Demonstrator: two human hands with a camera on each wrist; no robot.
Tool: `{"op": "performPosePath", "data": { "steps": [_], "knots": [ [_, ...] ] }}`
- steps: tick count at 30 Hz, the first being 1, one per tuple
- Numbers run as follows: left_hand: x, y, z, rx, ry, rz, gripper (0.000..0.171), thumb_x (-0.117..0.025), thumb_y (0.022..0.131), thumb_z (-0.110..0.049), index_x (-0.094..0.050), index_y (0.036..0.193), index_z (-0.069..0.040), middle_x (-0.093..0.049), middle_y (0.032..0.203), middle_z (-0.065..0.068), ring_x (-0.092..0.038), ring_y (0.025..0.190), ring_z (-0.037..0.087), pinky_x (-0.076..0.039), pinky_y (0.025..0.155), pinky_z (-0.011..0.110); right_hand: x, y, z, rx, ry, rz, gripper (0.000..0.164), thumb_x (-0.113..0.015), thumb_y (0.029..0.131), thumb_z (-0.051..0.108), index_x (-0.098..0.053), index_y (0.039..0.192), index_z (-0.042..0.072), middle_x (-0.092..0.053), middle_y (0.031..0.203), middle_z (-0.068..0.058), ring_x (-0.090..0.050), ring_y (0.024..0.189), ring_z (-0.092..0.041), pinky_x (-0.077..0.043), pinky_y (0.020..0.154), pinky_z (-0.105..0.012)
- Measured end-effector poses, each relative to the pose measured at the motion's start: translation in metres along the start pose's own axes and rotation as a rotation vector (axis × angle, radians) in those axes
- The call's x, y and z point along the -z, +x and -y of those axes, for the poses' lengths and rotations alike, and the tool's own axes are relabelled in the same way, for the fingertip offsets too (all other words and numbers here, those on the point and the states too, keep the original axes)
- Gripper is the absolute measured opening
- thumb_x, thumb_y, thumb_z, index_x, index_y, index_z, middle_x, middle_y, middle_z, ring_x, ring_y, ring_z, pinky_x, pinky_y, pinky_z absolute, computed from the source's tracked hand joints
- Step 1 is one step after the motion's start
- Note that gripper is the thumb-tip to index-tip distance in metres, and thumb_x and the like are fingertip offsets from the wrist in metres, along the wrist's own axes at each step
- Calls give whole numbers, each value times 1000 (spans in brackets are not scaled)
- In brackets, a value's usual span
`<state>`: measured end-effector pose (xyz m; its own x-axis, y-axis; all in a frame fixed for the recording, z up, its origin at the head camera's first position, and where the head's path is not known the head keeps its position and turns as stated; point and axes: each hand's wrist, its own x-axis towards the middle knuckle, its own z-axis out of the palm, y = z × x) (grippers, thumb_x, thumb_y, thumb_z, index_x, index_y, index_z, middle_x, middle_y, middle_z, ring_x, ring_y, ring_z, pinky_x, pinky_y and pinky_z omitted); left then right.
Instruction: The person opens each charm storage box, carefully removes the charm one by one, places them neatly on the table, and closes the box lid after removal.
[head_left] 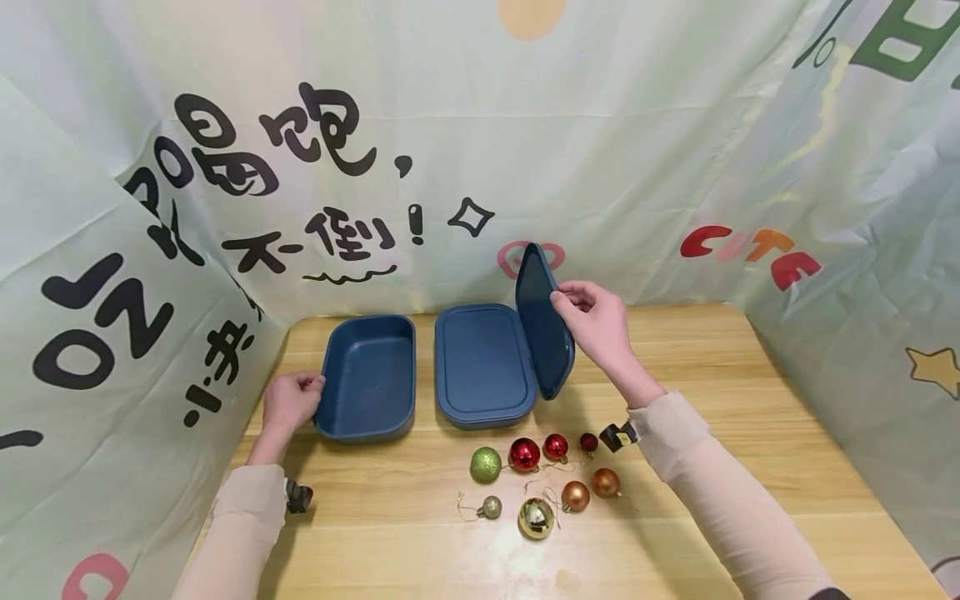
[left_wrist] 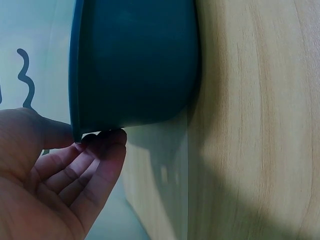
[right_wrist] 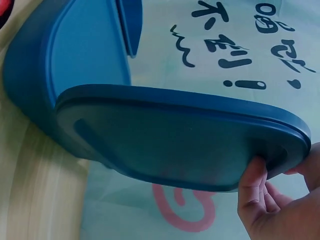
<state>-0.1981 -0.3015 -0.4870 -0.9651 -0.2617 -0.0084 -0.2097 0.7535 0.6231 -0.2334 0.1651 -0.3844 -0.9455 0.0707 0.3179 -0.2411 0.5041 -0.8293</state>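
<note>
On the table's left stands an uncovered dark blue food container. My left hand pinches its left rim; the left wrist view has the thumb at the rim and the fingers against the wall. A second blue container, covered by its lid, sits beside it. My right hand grips the edge of a separate blue lid, tilted nearly upright at that container's right side. In the right wrist view, the thumb lies on one face of this lid.
In front of the containers lie several Christmas baubles: a glittery green one, red ones, a gold one, copper ones and a small champagne one. A printed cloth encloses the wooden table.
</note>
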Motion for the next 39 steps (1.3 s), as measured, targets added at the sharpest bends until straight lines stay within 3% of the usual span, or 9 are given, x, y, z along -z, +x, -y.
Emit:
{"op": "performPosePath", "data": {
  "steps": [12, 22, 27, 32, 39],
  "knots": [
    [2, 1, -1, -5, 5, -22, 36, -59, 105, -26, -78, 118, 1, -77, 117, 22, -69, 110, 41, -53, 97, 54, -11, 1, 17, -1, 80, -4, 33, -71, 102, 29, -75, 123, 4, -78, 107, -20, -69, 89, -20, -49, 76, -16],
    [5, 3, -2, -25, 40, -48, 36, -60, 104, -26, -79, 116, 2, -78, 108, 22, -71, 102, 40, -53, 92, 52, -35, -3, 34, 60, 139, 4, 27, -74, 99, 24, -77, 117, 5, -78, 100, -16, -66, 81, -13, -49, 73, -18],
    [9, 3, -7, -51, 57, -56, 37, -59, 104, -26, -78, 117, 3, -78, 109, 22, -70, 104, 41, -53, 92, 53, -49, -8, 42, 58, 163, 41, 26, -73, 99, 23, -76, 117, 5, -78, 101, -14, -68, 82, -16, -50, 73, -21],
    [14, 2, -30, -105, 36, -84, 37, -58, 105, -25, -76, 122, 2, -78, 111, 22, -70, 104, 41, -53, 92, 54, -62, -13, 51, 51, 172, 75, 25, -73, 100, 23, -76, 117, 6, -79, 101, -13, -69, 83, -20, -52, 74, -22],
    [22, -1, -95, -266, -59, -98, 32, -62, 106, -23, -77, 124, -1, -80, 107, 19, -75, 98, 36, -55, 90, 50, -81, -18, 63, 75, 201, 103, 23, -72, 99, 22, -77, 115, 5, -78, 98, -12, -68, 82, -22, -52, 74, -25]
  ]
}}
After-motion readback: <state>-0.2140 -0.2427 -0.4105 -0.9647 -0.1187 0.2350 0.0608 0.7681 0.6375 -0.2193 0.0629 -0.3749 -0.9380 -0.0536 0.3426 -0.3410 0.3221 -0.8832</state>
